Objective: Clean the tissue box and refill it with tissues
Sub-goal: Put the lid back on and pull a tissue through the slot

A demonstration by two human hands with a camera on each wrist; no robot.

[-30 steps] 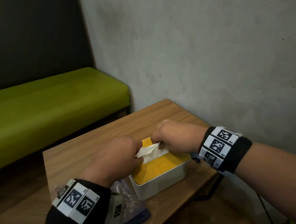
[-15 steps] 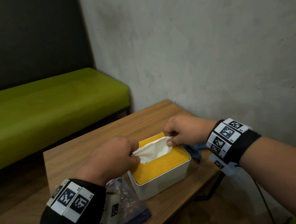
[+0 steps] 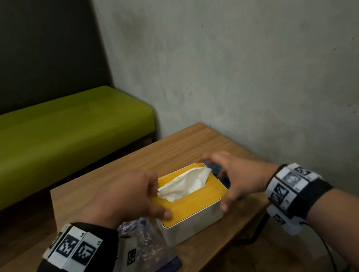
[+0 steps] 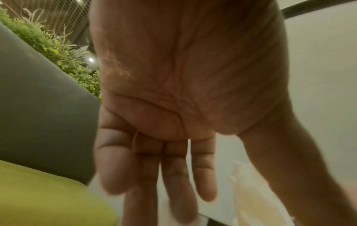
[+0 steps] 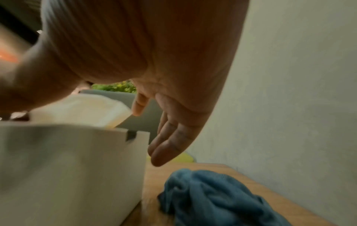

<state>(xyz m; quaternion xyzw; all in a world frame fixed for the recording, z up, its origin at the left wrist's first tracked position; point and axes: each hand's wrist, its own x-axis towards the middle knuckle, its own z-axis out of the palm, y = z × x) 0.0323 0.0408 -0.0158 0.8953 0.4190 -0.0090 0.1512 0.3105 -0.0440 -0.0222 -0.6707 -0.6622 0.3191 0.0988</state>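
The tissue box [image 3: 196,223] is white with a yellow lid and stands near the table's front edge. A white tissue [image 3: 184,184] sticks up crumpled out of the lid's slot. My left hand [image 3: 160,200] is at the box's left end, its thumb lying on the lid's near corner. In the left wrist view its fingers [image 4: 173,191] are straight and hold nothing. My right hand [image 3: 222,184] is spread around the box's right end. In the right wrist view this hand [image 5: 160,137] hangs relaxed just beside the box [image 5: 67,168], apart from its wall, with the tissue [image 5: 81,110] above.
A crumpled blue cloth [image 3: 217,169] lies on the wooden table [image 3: 131,166] behind the box's right end, also visible as a blue cloth [image 5: 212,198] below my right hand. A clear plastic bag [image 3: 145,259] lies left of the box. The wall is close on the right; a green bench [image 3: 46,137] stands beyond.
Both hands pinched the tissue and drew it out sideways; now they have let go and moved apart to the box's two ends. The tissue stays up in the slot.
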